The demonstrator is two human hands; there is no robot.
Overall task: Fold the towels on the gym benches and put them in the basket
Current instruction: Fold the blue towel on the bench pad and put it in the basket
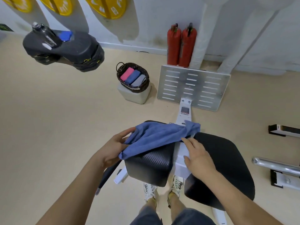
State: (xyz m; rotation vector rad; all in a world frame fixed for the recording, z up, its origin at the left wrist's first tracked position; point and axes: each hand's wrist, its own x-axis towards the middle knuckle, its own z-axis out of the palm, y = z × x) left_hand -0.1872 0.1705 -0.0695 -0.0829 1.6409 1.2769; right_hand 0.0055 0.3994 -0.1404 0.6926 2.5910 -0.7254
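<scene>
The black padded table (pixel 151 163) is carrying the blue towel (pixel 155 137), which is lying crumpled across its far end, well apart from the basket (pixel 142 87) holding three folded towels. The towel is looking light, soft and limp, likely sagging wherever unsupported, so its edges and corners are offering the best hold. The left hand (pixel 115 145) is gripping the towel's left edge with curled fingers. The right hand (pixel 200 157) is lying flat, straight fingers touching the right edge.

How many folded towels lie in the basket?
3: a pink towel at the left, a blue towel in the middle, a grey towel at the right. More may lie hidden beneath.
</scene>
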